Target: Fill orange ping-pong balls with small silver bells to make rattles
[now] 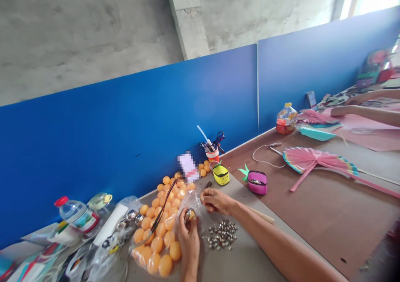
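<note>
A small shiny silver-and-gold ball is held between the thumb and fingers of my left hand. Just right of it, my right hand has its fingertips pinched together; whatever they hold, if anything, is too small to make out. Clear plastic lies between and behind both hands. Many orange balls, in and around a clear bag, spread to the left of my left hand. Below my right hand sits a pile of small shiny metal pieces.
Yellow and magenta pouches stand behind my right hand, near a cup of tools. Bottles and silver balls crowd the left. A pink fan lies right; another person's arms reach in beyond it.
</note>
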Demonstrator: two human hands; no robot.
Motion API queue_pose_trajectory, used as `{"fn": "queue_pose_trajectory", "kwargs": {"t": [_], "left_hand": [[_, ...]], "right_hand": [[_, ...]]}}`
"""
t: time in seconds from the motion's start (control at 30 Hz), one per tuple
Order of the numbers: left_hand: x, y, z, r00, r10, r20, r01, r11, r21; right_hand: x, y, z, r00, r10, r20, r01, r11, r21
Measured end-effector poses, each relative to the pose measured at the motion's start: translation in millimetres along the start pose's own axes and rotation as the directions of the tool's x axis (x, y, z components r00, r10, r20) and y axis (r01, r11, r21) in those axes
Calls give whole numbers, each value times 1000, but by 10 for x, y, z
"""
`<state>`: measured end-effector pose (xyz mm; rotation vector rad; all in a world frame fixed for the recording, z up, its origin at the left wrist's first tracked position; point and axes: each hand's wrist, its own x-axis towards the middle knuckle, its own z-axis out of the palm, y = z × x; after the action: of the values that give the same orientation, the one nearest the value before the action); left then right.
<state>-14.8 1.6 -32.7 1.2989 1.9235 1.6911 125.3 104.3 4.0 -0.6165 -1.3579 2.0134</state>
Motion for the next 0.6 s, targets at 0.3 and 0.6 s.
{"fn": "queue_pose_trajectory", "kwargs": {"t": [0.3,0.6], "left_hand": [[-29,4,19,1000,16,5,-16,1000,-19],[-66,24,29,1000,4,22,-4,1000,-7]], "right_hand": [[-44,-1,159,998,33,49,-35,999,26],[-13,86,272,997,-39,-60,19,949,-314]]}}
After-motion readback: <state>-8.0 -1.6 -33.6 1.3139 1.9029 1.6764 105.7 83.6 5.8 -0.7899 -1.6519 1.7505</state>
